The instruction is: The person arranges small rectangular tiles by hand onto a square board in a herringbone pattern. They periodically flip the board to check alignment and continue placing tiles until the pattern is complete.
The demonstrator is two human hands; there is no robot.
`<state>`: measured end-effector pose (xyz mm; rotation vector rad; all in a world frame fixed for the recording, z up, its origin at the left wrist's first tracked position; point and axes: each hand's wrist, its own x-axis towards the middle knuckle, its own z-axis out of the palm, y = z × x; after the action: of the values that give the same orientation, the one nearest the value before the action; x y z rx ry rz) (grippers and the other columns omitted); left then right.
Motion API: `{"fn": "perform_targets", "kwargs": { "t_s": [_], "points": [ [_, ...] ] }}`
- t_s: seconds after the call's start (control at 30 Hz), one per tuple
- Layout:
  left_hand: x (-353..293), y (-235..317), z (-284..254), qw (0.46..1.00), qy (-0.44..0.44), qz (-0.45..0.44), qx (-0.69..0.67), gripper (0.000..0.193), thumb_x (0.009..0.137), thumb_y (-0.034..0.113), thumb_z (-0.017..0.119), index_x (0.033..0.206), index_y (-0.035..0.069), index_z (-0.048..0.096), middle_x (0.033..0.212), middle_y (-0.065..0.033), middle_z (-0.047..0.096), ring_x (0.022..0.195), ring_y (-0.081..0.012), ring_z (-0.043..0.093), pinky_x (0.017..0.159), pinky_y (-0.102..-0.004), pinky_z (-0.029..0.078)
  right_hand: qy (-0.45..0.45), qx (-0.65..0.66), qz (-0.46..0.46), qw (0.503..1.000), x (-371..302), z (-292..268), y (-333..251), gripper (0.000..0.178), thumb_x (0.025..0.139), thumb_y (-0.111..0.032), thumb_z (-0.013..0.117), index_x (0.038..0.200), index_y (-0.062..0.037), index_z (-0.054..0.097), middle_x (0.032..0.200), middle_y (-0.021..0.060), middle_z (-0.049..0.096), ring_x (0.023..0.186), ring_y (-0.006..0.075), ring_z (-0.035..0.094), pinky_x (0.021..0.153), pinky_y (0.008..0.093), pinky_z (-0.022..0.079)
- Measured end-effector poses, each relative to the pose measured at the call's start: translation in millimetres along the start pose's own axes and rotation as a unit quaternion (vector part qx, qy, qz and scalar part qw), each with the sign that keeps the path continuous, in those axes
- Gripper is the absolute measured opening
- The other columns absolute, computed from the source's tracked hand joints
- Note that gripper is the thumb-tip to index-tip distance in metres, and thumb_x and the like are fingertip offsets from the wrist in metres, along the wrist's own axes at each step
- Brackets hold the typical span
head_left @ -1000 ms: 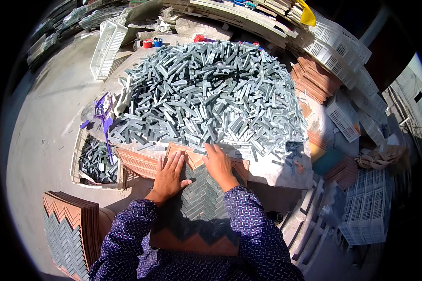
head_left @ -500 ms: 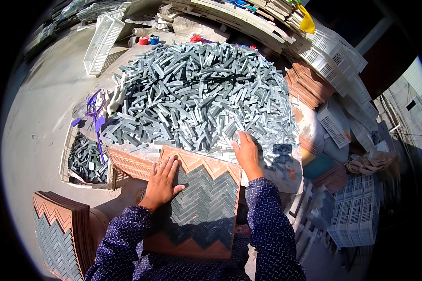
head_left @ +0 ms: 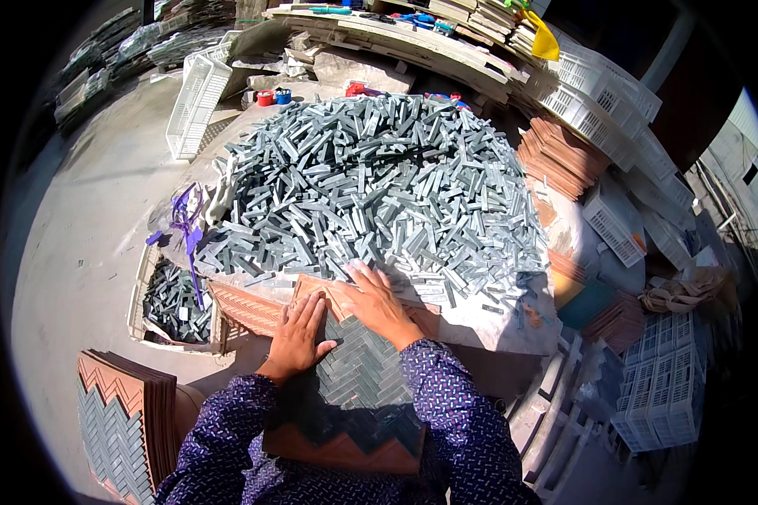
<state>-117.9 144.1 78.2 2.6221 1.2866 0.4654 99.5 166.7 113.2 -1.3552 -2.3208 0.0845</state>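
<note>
An orange-brown tray with zigzag ends lies in front of me, its near end close to my body. Grey-green stone strips fill it in a herringbone pattern. My left hand rests flat along the tray's left side, fingers stretched out and pointing away from me. Across the far part of the tray lies my right hand, its fingers extended toward the upper left and touching the surface. Neither hand grips anything I can see. Just beyond the fingertips spreads a big heap of loose stone strips.
At left stand a crate of strips and a stack of filled trays. Purple ties lie beside the heap. Empty brown trays and white plastic crates are piled at right. Another white crate leans at back left.
My right hand has moved left from the heap's near edge onto the far part of the tray. My left hand stays on the tray's left side. The whole view has shifted slightly.
</note>
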Motion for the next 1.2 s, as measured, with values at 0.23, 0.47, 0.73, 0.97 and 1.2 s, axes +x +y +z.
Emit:
{"fn": "perform_targets", "kwargs": {
  "t_s": [0.23, 0.47, 0.73, 0.97, 1.2],
  "points": [
    [-29, -22, -9, 1.0, 0.017, -0.004, 0.021, 0.084, 0.084, 0.058, 0.05, 0.143, 0.002, 0.029, 0.15, -0.0134, 0.027, 0.138, -0.0301, 0.028, 0.11, -0.0489, 0.021, -0.04, -0.123, -0.049, 0.99, 36, 18, 15, 0.042, 0.085, -0.025, 0.061, 0.126, -0.0221, 0.055, 0.138, 0.0063, 0.045, 0.131, 0.0281, 0.037, 0.108, 0.053, 0.023],
    [-74, -57, -4, 1.0, 0.015, -0.011, -0.002, 0.082, 0.087, 0.06, 0.044, 0.144, 0.004, 0.027, 0.15, -0.0121, 0.027, 0.14, -0.0264, 0.024, 0.11, -0.051, 0.019, 0.052, -0.251, 0.25, 0.934, -31, 13, 44, 0.045, 0.079, -0.015, 0.067, 0.123, -0.0112, 0.056, 0.133, 0.0165, 0.046, 0.127, 0.0356, 0.038, 0.103, 0.0533, 0.031],
    [-94, -74, 1, 0.999, 0.052, -0.01, 0.012, 0.082, 0.086, 0.061, 0.044, 0.143, 0.004, 0.03, 0.149, -0.0119, 0.029, 0.139, -0.0253, 0.025, 0.108, -0.0548, 0.023, -0.022, 0.065, 0.023, 0.997, 17, 51, -79, 0.037, 0.084, -0.006, 0.058, 0.121, -0.0015, 0.055, 0.129, 0.0223, 0.05, 0.117, 0.0379, 0.049, 0.097, 0.0395, 0.042],
    [-118, -96, -19, 0.965, 0.125, 0.023, -0.23, 0.066, 0.089, 0.033, 0.057, 0.14, 0.001, 0.032, 0.143, -0.0179, 0.036, 0.132, -0.0355, 0.035, 0.108, -0.0415, 0.03, -0.03, -0.027, 0.092, 0.995, 58, 90, -105, 0.054, 0.082, -0.008, 0.062, 0.132, 0.0028, 0.043, 0.142, 0.0243, 0.035, 0.13, 0.0384, 0.035, 0.106, 0.0406, 0.033],
    [-172, -197, 71, 0.871, 0.242, -0.334, -0.268, 0.015, 0.086, 0.015, 0.058, 0.084, 0.002, 0.065, 0.082, -0.0184, 0.063, 0.08, -0.0373, 0.06, 0.07, -0.0419, 0.049, 0.021, 0.062, 0.188, 0.98, -22, 67, -130, 0.053, 0.083, -0.008, 0.061, 0.132, 0.0021, 0.043, 0.137, 0.0274, 0.039, 0.127, 0.0421, 0.039, 0.105, 0.0431, 0.032]
  ]
}}
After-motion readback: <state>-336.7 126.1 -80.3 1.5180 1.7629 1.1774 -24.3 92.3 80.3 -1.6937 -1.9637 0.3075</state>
